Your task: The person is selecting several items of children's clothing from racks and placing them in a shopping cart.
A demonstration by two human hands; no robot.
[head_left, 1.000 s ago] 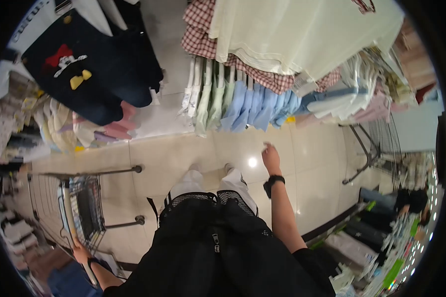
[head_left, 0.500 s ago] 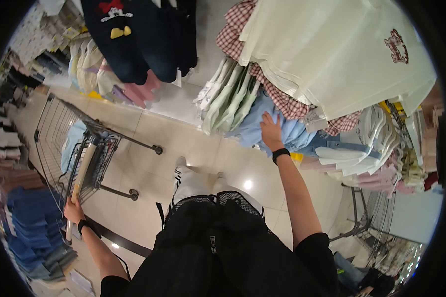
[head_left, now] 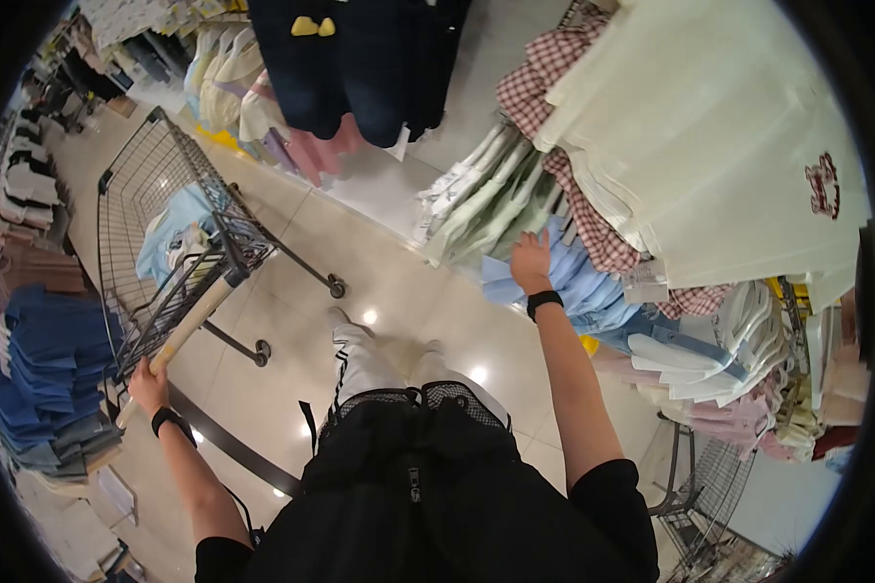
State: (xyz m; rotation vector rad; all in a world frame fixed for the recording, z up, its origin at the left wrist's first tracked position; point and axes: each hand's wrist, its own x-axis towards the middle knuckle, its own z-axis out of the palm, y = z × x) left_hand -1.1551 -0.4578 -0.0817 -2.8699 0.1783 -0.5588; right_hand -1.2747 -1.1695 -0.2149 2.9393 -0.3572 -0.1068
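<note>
My left hand is wrapped round the pale handle of a wire shopping cart. Inside the cart lies a light blue garment with other folded clothes. On the right, my right hand rests on a row of light blue garments hanging from a rack. Its fingers look stretched out and slightly apart, reaching between the blue pieces and the pale green garments beside them. Part of the fingertips is hidden among the cloth. Dark bands circle both wrists.
A large cream shirt with red checked trim hangs above the blue row. Dark navy clothes hang at the top. Blue clothes line the left side. A second wire cart stands at lower right on the tiled floor.
The cart has turned, its front swinging up and right, with my left hand still on its handle. My right hand has shifted along the blue garments towards the green ones.
</note>
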